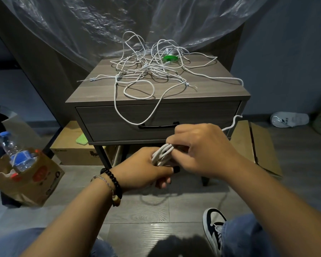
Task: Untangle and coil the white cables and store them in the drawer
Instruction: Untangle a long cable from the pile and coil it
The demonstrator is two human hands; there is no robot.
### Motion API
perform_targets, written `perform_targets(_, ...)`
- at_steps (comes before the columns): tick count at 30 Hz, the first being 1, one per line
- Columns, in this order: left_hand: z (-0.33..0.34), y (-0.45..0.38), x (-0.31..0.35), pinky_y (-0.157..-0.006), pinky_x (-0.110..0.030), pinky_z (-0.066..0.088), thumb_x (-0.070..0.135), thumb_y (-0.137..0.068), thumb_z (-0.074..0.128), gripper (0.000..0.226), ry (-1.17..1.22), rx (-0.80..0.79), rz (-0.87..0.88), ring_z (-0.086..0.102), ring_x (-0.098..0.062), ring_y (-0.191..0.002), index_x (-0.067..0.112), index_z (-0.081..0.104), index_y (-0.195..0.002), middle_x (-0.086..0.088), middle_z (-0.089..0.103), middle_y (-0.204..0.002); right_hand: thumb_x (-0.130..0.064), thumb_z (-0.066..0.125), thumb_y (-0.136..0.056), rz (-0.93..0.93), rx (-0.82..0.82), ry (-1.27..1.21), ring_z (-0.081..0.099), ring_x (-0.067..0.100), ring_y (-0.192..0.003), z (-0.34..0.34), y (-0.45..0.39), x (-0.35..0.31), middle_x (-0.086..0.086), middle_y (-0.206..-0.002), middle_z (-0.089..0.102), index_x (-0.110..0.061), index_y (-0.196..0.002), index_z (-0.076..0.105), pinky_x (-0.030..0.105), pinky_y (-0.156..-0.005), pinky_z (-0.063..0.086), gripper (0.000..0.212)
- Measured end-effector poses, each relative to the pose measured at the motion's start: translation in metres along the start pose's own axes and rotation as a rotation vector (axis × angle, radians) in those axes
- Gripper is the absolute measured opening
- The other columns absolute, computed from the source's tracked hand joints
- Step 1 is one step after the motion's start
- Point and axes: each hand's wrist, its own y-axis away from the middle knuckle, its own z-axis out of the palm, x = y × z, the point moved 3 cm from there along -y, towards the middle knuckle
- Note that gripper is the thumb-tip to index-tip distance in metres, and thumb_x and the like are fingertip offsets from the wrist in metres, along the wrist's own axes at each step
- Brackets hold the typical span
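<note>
A tangle of white cables (148,71) lies on top of a grey wooden nightstand (100,89), with one loop hanging over its shut drawer (119,123). In front of the drawer, my left hand (143,167) grips a coiled bundle of white cable (162,153). My right hand (202,149) holds the same bundle from the right, fingers curled round its strands. A free strand (233,122) runs from my right hand up to the nightstand's right edge. A green round object (170,58) sits among the tangled cables at the back.
A paper bag (26,180) with a water bottle (17,154) stands on the floor at left. Cardboard boxes (72,149) lie under and right of the nightstand. A white slipper (289,119) rests at far right. Clear plastic sheeting (100,25) hangs behind. My shoe (213,227) is below.
</note>
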Motion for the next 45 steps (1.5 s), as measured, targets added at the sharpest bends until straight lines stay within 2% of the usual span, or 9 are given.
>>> perform_targets(7,0.0,0.009,0.002,-0.078,-0.042,0.057,0.011,-0.089,0.055,0.009,0.206,-0.072,-0.004,0.069,-0.018,-0.074,0.008,0.06,-0.096,-0.009,0.07,-0.079,-0.026,0.058,-0.078,-0.047,0.1,-0.026,0.053,0.018,-0.054,-0.004,-0.002,0.0,-0.007,-0.068,0.057,-0.022,-0.079,0.074,0.03,-0.042,0.043,0.017)
perform_targets(11,-0.004,0.015,0.004,-0.082,-0.039,0.055,0.023,-0.076,0.059,0.032,0.189,-0.049,0.028,0.069,-0.018,-0.079,0.007,0.059,-0.104,-0.007,0.072,-0.083,-0.026,0.056,-0.079,-0.051,0.096,-0.016,0.052,0.018,-0.053,-0.001,-0.003,0.001,-0.006,-0.067,0.056,-0.021,-0.076,0.073,0.03,-0.041,0.043,0.018)
perform_targets(16,-0.015,0.024,0.006,-0.072,-0.023,0.054,0.019,-0.082,0.059,0.04,0.262,-0.097,-0.039,0.069,-0.013,-0.086,0.01,0.055,-0.121,-0.009,0.071,-0.1,-0.024,0.059,-0.078,-0.05,0.095,0.016,0.052,0.018,-0.053,-0.001,-0.005,0.002,-0.007,-0.069,0.057,-0.021,-0.075,0.072,0.029,-0.042,0.042,0.014)
perform_targets(22,-0.022,0.031,0.002,-0.089,-0.035,0.055,0.024,-0.082,0.051,0.055,0.437,-0.274,-0.172,0.066,-0.027,-0.101,-0.001,0.044,-0.131,-0.018,0.067,-0.113,-0.025,0.064,-0.078,-0.091,0.065,0.017,0.048,0.014,-0.05,0.001,-0.004,-0.003,-0.008,-0.068,0.056,-0.022,-0.078,0.073,0.026,-0.041,0.039,0.01)
perform_targets(26,-0.022,0.03,0.0,-0.096,-0.039,0.048,0.031,-0.084,0.051,0.057,0.293,-0.283,-0.149,0.062,-0.026,-0.104,0.001,0.045,-0.131,-0.013,0.067,-0.114,-0.026,0.062,-0.078,-0.102,0.05,0.029,0.049,0.013,-0.05,0.002,-0.004,-0.003,-0.009,-0.068,0.056,-0.023,-0.077,0.073,0.025,-0.041,0.039,0.011)
perform_targets(33,-0.019,0.026,0.002,-0.082,-0.028,0.052,0.029,-0.087,0.042,0.048,0.165,-0.21,-0.149,0.061,-0.02,-0.092,-0.001,0.05,-0.123,-0.01,0.068,-0.101,-0.027,0.061,-0.078,-0.113,0.043,0.056,0.051,0.014,-0.05,0.007,-0.002,-0.003,-0.009,-0.068,0.057,-0.022,-0.076,0.073,0.026,-0.04,0.041,0.014)
perform_targets(38,-0.007,0.019,0.003,-0.088,-0.044,0.052,0.028,-0.092,0.042,0.027,0.274,-0.063,-0.08,0.065,-0.017,-0.072,0.004,0.053,-0.098,-0.007,0.06,-0.075,-0.028,0.059,-0.081,-0.02,0.087,-0.023,0.055,0.017,-0.056,0.003,-0.005,0.005,-0.008,-0.07,0.057,-0.023,-0.083,0.074,0.032,-0.044,0.045,0.016)
perform_targets(42,-0.003,0.016,0.007,-0.059,-0.029,0.056,0.03,-0.092,0.042,0.026,0.394,-0.045,-0.081,0.057,-0.013,-0.059,0.006,0.05,-0.09,-0.005,0.053,-0.069,-0.032,0.059,-0.083,0.041,0.046,-0.073,0.052,0.009,-0.063,0.0,-0.006,0.011,-0.016,-0.076,0.054,-0.026,-0.094,0.075,0.028,-0.049,0.042,0.021)
perform_targets(45,0.001,0.014,0.007,-0.055,-0.025,0.053,0.023,-0.099,0.036,0.024,0.4,-0.027,-0.076,0.057,-0.012,-0.057,0.006,0.05,-0.09,-0.006,0.059,-0.07,-0.032,0.059,-0.082,0.05,0.045,-0.073,0.047,0.005,-0.064,-0.002,-0.006,0.013,-0.018,-0.076,0.05,-0.027,-0.095,0.075,0.026,-0.051,0.04,0.021)
